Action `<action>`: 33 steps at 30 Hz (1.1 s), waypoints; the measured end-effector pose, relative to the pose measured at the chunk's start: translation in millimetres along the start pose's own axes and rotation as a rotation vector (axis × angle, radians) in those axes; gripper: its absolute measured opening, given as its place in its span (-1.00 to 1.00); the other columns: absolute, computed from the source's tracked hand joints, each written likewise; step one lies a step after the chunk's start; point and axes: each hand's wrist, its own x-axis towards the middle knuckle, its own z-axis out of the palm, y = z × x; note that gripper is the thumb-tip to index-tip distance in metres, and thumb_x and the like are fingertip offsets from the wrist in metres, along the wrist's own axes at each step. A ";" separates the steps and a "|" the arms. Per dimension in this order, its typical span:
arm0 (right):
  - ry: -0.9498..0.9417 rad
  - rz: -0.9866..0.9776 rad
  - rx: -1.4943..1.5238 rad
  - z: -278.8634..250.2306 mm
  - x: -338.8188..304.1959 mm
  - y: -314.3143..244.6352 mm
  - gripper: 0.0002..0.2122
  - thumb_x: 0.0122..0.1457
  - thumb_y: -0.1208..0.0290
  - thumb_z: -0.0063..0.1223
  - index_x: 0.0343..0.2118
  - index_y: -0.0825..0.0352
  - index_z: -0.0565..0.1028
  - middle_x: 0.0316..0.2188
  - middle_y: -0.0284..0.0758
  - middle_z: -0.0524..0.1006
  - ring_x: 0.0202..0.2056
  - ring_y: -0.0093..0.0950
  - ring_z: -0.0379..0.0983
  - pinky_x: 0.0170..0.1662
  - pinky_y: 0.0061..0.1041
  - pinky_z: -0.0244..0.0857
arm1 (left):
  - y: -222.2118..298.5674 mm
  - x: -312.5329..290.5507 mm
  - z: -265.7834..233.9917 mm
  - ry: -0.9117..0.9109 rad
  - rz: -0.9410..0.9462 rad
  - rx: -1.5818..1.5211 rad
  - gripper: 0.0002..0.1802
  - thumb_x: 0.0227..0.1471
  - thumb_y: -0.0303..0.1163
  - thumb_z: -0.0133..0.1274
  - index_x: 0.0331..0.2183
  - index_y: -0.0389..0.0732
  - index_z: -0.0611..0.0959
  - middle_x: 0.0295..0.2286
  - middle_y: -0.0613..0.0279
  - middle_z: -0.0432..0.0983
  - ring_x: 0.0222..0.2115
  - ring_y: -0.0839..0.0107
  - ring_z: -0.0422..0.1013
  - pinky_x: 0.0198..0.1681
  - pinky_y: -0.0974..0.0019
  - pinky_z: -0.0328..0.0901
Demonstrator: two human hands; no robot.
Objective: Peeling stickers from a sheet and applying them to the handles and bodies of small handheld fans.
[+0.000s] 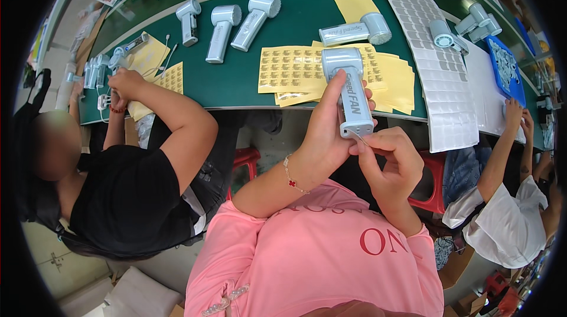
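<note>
My left hand is wrapped round a light-blue handheld fan, its thumb lying along the handle. The fan's round head points away from me and its handle end faces me. At that end, my right hand is closed in a pinch on something thin and pale that I cannot make out for certain. Beneath the fan's head, yellow sheets of small printed stickers are spread on the green table. Just beyond them another light-blue fan lies on its side.
Three fans rest at the far left of the sheets. To the right hangs a long sheet of silver labels over the table edge, near a blue tray of small parts. Co-workers sit on both sides; the left one's arm reaches over the table.
</note>
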 end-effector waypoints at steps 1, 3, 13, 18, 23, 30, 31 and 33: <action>0.000 0.000 0.000 0.1 0.2 -0.3 -0.82 -0.18 0.75 0.12 -0.47 0.40 0.45 -0.56 -0.29 0.48 -0.52 -0.49 0.44 -0.47 -0.63 0.31 | -0.1 -0.3 0.4 0.001 -0.004 -0.007 -0.51 0.08 -0.02 -0.14 -0.21 -0.29 0.37 -0.44 0.27 0.34 -0.44 0.49 0.29 -0.48 0.43 0.29; 0.008 0.017 0.027 0.5 0.7 -1.0 -0.83 -0.18 0.74 0.13 -0.48 0.40 0.45 -0.56 -0.29 0.48 -0.52 -0.50 0.44 -0.47 -0.64 0.31 | -0.3 0.3 0.0 -0.004 -0.007 -0.007 -0.51 0.08 -0.02 -0.14 -0.21 -0.29 0.37 -0.43 0.27 0.33 -0.44 0.49 0.29 -0.48 0.43 0.29; 0.009 0.064 0.060 -0.5 2.1 -4.2 -0.86 -0.15 0.76 0.10 -0.49 0.44 0.45 -0.54 -0.29 0.47 -0.51 -0.54 0.44 -0.46 -0.67 0.36 | -2.6 0.7 0.4 -0.010 0.008 0.008 -0.51 0.08 -0.01 -0.15 -0.21 -0.29 0.37 -0.43 0.27 0.33 -0.43 0.49 0.29 -0.47 0.44 0.30; -0.002 0.083 0.058 -1.7 1.0 -3.1 -0.87 -0.13 0.76 0.09 -0.48 0.45 0.45 -0.54 -0.28 0.47 -0.51 -0.54 0.45 -0.45 -0.68 0.38 | -3.5 1.6 -0.6 -0.012 0.009 0.010 -0.52 0.08 -0.02 -0.15 -0.21 -0.28 0.37 -0.43 0.27 0.33 -0.43 0.49 0.29 -0.47 0.44 0.30; -0.007 0.096 0.074 -0.6 1.4 -4.3 -0.87 -0.12 0.75 0.09 -0.47 0.45 0.45 -0.53 -0.27 0.46 -0.50 -0.55 0.45 -0.45 -0.67 0.39 | -4.3 3.5 -6.9 -0.020 -0.011 0.003 -0.54 0.04 0.00 -0.09 -0.22 -0.20 0.40 -0.42 0.28 0.35 -0.41 0.48 0.32 -0.44 0.34 0.32; 0.011 0.184 0.029 1.3 3.4 -9.7 -0.87 -0.11 0.70 0.13 -0.45 0.44 0.46 -0.53 -0.29 0.47 -0.50 -0.55 0.47 -0.47 -0.64 0.39 | -5.8 3.4 -4.7 0.044 0.101 0.059 -0.53 0.04 0.00 -0.08 -0.18 -0.20 0.38 -0.40 0.27 0.34 -0.40 0.49 0.33 -0.43 0.36 0.33; 0.018 0.185 0.025 2.1 2.9 -9.6 -0.87 -0.11 0.70 0.13 -0.45 0.44 0.46 -0.53 -0.29 0.47 -0.50 -0.55 0.47 -0.47 -0.64 0.39 | -5.8 2.2 -3.0 0.074 0.141 0.067 -0.52 0.04 -0.01 -0.09 -0.17 -0.21 0.38 -0.40 0.26 0.34 -0.39 0.50 0.33 -0.43 0.36 0.34; 0.041 0.115 -0.150 3.6 1.5 -5.6 -0.87 -0.11 0.67 0.16 -0.46 0.43 0.46 -0.54 -0.31 0.47 -0.53 -0.56 0.46 -0.49 -0.64 0.37 | -8.0 1.8 -4.7 0.055 0.158 0.073 -0.51 0.05 -0.02 -0.09 -0.14 -0.21 0.36 -0.39 0.26 0.35 -0.39 0.49 0.34 -0.42 0.36 0.34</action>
